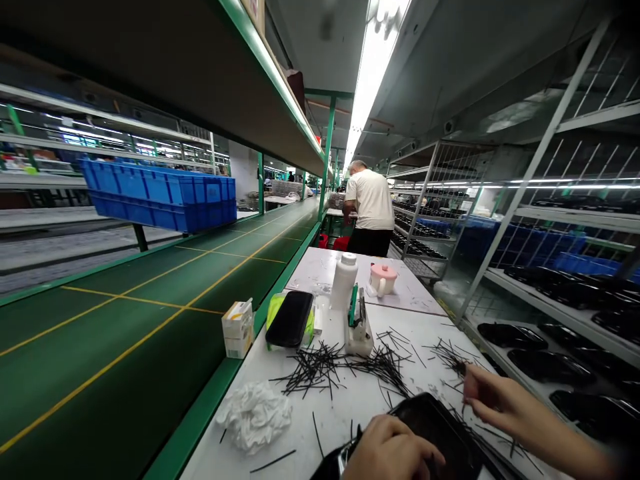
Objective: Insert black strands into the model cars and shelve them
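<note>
Left hand (387, 448) on black tray (440, 427); right hand (505, 402) at strips (453, 355), grip unclear.

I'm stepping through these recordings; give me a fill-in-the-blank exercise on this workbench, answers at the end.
1. Beside the right hand lie thin strips coloured ____.
2. The lid on the cup is coloured ____.
3. In the picture, the phone lies ____ (left/right) of the white bottle.
4. The green conveyor belt bears lines coloured ____.

Missing words: black; pink; left; yellow
</note>
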Demonstrator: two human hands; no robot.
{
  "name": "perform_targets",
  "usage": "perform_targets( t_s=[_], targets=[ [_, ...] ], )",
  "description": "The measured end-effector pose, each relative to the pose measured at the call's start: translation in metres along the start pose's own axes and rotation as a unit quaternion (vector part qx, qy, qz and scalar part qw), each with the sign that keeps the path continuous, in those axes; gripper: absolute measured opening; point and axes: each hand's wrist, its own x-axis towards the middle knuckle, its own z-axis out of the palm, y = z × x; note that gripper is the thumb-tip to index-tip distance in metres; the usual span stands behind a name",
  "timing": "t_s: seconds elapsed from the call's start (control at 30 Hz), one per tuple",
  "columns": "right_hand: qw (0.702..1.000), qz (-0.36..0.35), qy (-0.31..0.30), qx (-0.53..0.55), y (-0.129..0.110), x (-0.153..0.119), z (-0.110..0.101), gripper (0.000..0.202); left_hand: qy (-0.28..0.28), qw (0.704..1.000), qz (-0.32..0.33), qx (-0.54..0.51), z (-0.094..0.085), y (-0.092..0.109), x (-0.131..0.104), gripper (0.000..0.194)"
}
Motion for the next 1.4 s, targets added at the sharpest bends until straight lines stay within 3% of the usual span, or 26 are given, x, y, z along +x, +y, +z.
perform_targets(
  t_s=[0.17, 0.33, 0.5, 0.6, 0.8, 1.13, 1.4],
  targets=[
    [0.985, 0.016, 0.066, 0.158, -0.018, -0.045, 0.009, 0.020, -0.034, 0.994, 0.013, -0.102, -0.016, 0.024, 0.000, 0.036],
    [0.930, 0.056, 0.141, 0.336, -0.057, -0.080, 0.039, 0.021, -0.025, 0.962, -0.070, -0.262, -0.033, 0.051, -0.004, 0.031],
    [0.852, 0.092, 0.171, 0.486, -0.097, -0.080, 0.061, 0.018, -0.042, 0.926, -0.126, -0.354, -0.037, 0.057, 0.002, 0.028],
    [0.801, 0.110, 0.175, 0.562, -0.106, -0.074, 0.071, 0.021, -0.030, 0.931, -0.133, -0.339, -0.037, 0.057, 0.003, 0.023],
    [0.743, 0.132, 0.145, 0.640, -0.107, -0.071, 0.082, 0.018, 0.005, 0.946, -0.098, -0.308, -0.036, 0.058, 0.001, 0.019],
    [0.712, 0.080, 0.077, 0.693, -0.114, -0.070, 0.085, 0.012, 0.032, 0.964, -0.086, -0.251, -0.031, 0.056, -0.001, 0.027],
    [0.746, 0.075, 0.064, 0.659, -0.102, -0.071, 0.092, 0.012, 0.014, 0.973, -0.084, -0.216, -0.031, 0.056, -0.001, 0.027]
  ],
)
